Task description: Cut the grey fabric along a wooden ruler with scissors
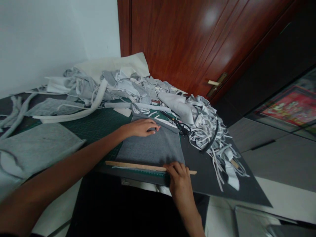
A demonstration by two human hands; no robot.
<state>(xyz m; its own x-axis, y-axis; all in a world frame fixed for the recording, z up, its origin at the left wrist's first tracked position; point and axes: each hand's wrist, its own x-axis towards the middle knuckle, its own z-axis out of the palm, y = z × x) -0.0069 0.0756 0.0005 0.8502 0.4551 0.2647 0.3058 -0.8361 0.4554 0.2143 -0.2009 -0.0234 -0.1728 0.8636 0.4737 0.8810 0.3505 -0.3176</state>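
A dark grey piece of fabric (pixel 153 148) lies flat on a green cutting mat (pixel 98 123) near the table's front edge. Across its near edge runs a wooden ruler (pixel 138 165). My left hand (pixel 144 127) rests on the upper part of the fabric, its fingers somewhat apart and nothing held. At the ruler's right part, my right hand (pixel 178 172) has its fingers closed on the wood. Black scissors (pixel 182 127) lie beyond the fabric's upper right corner.
Grey and white scraps (pixel 204 121) are heaped along the back and right of the table (pixel 234 194). A lighter grey fabric piece (pixel 44 146) lies at the left. Behind stands a wooden door (pixel 172 42).
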